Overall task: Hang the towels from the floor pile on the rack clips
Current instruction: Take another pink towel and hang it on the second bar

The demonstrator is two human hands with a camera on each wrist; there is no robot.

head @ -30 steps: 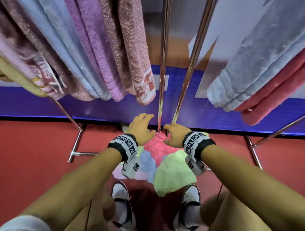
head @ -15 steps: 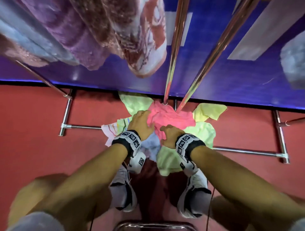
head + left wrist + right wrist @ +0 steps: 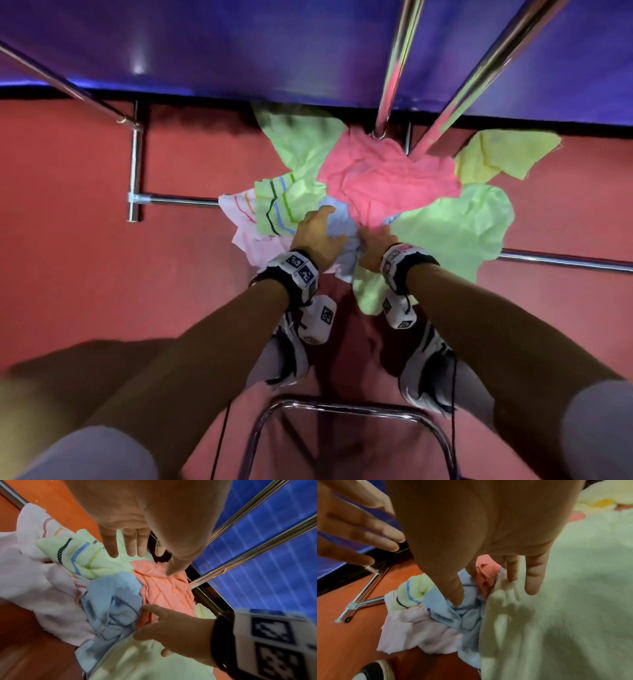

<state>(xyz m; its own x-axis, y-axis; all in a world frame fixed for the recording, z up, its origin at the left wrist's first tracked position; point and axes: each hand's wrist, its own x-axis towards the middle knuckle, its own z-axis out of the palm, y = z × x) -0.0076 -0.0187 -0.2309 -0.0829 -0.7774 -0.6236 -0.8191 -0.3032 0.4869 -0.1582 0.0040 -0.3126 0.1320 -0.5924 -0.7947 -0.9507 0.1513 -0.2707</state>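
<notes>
Blue towel (image 3: 337, 226): beneath both hands, beside pink towel (image 3: 387, 181)
Left hand (image 3: 317, 236): fingers spread, unclenched
Right hand (image 3: 375, 245): fingers straight, touching blue towel

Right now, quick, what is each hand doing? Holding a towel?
Left hand: open, fingers straight, holding nothing.
Right hand: open, fingertips touching the blue towel, no grip yet.

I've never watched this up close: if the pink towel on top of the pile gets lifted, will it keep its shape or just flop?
Probably flop: the pink towel lies crumpled in soft folds. It looks light, being thin terry. It may drag the blue towel tucked against it.
</notes>
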